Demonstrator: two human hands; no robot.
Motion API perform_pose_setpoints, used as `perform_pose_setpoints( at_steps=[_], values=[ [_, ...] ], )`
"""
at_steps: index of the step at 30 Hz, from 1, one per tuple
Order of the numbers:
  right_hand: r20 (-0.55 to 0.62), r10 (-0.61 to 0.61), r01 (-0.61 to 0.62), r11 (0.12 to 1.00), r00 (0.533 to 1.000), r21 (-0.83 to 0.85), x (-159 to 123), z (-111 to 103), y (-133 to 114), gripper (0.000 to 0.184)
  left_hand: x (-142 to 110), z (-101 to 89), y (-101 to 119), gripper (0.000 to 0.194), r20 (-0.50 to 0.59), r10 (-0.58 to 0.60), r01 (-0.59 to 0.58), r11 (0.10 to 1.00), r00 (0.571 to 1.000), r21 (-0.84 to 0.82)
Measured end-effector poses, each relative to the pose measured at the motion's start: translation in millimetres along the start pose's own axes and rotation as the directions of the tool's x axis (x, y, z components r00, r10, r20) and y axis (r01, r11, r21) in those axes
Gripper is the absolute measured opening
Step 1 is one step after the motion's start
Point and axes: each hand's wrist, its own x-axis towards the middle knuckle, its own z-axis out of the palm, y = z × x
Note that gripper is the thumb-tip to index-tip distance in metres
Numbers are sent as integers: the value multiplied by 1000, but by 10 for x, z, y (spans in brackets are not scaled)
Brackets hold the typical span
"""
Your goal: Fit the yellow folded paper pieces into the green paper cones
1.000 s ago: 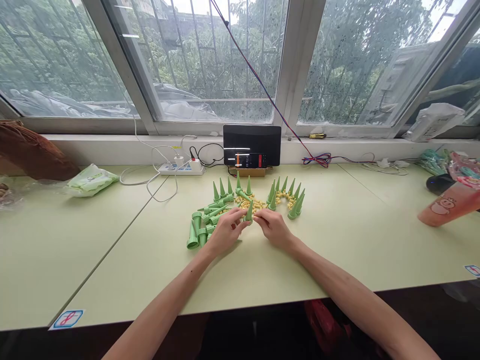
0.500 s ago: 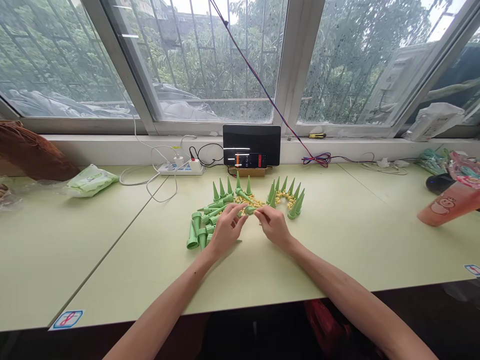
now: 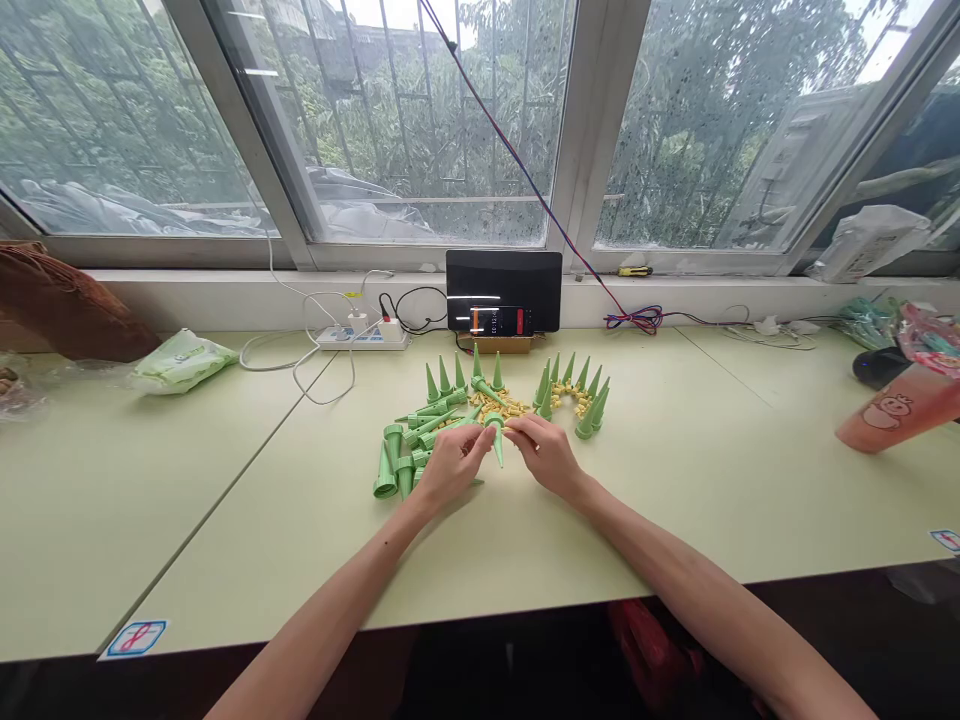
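Observation:
Between thumb and fingers, my left hand (image 3: 454, 462) holds a green plastic spike (image 3: 499, 446), its wide ribbed cap up and its pointed tip down. My right hand (image 3: 549, 452) is pinched close beside the cap, with what looks like a small yellow piece at its fingertips. Just beyond both hands lies a pile of small yellow pieces (image 3: 512, 408). To the left, several loose green spikes (image 3: 393, 440) lie heaped, some partly hidden by my left hand. Upright green spikes (image 3: 583, 374) stand in an arc at the right around more yellow pieces.
A phone (image 3: 496, 320) leans on a black tablet-like screen (image 3: 504, 275) at the back. A power strip (image 3: 364, 335) with cables and a green packet (image 3: 185, 360) are on the left. A pink cup (image 3: 892, 408) lies tilted at the far right.
The spike in my left hand has turned over, from tip up, through lying sideways, to tip down. My right hand stays close beside it, fingers pinched.

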Motion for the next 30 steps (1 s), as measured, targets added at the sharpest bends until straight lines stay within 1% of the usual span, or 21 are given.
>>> perform_pose_setpoints(
  at_steps=[6, 12, 16, 22, 27, 30],
  values=[
    [15, 11, -12, 1000, 1000, 27, -2, -18, 28, 25, 1, -9, -24, 47, 52, -19, 20, 999, 998, -26],
    [36, 49, -51, 997, 998, 52, 3, -35, 16, 25, 8, -19, -24, 32, 87, 14, -14, 1000, 996, -8],
    [57, 61, -64, 996, 997, 61, 5, -47, 8, 25, 10, -19, -40, 26, 78, 48, -47, 999, 996, -10],
    [73, 58, -63, 996, 996, 70, -10, -35, 32, 21, 13, -6, -60, 13, 76, 59, -52, 995, 995, -88],
    [76, 41, -47, 996, 996, 82, -10, -22, 40, 21, 21, -5, -89, 14, 51, 57, -50, 990, 997, -132],
    [70, 31, -37, 995, 997, 95, -3, -21, 27, 22, 25, -20, -98, 15, 43, 71, -65, 990, 997, -126]
  ],
)
